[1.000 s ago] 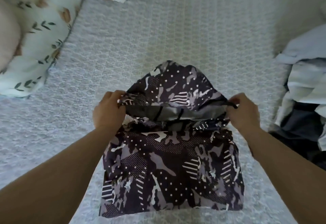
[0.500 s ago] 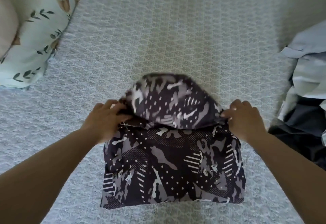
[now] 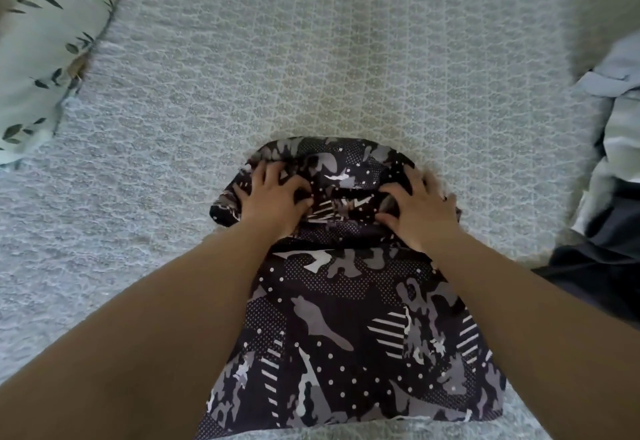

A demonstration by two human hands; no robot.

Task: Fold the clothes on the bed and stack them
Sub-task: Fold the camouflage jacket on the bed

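A dark camouflage-patterned garment (image 3: 349,329) with white dots and stripes lies on the grey textured bedspread (image 3: 311,59), its hood part folded down over the body. My left hand (image 3: 273,197) lies on the left side of the folded hood with fingers spread. My right hand (image 3: 415,207) presses the right side of the hood, fingers also spread flat. Both forearms reach in from the bottom of the view and cover parts of the garment's sides.
A pile of unfolded clothes (image 3: 616,149), pale blue, striped and dark, lies at the right edge of the bed. A pale pillow (image 3: 45,59) with a leaf print sits at the upper left.
The hood, held up by its edges before, has come down onto the garment. Both hands let go of the edges and now press flat on it.
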